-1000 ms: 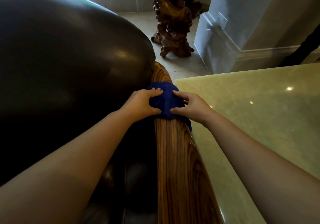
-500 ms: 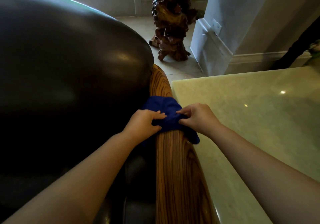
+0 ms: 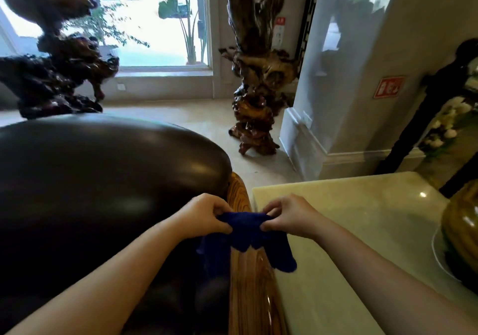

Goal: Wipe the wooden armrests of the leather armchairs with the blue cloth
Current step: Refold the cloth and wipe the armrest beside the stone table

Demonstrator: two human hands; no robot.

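The blue cloth (image 3: 248,233) hangs between both hands just above the striped wooden armrest (image 3: 252,293), its ends drooping down on either side. My left hand (image 3: 207,214) pinches the cloth's left end and my right hand (image 3: 287,214) pinches its right end. The armrest runs from the bottom of the view up to the dark leather armchair back (image 3: 103,179), which fills the left side. Part of the armrest is hidden under the cloth.
A pale green stone table (image 3: 349,231) lies right beside the armrest. A brown glossy vessel on a plate (image 3: 463,233) stands at its right edge. Carved root sculptures (image 3: 256,83) stand on the floor ahead, next to a white pillar (image 3: 349,102) and a window.
The cloth has slid toward me along the armrest and now is lifted, stretched between both hands. The view has tilted upward, showing the window and sculptures.
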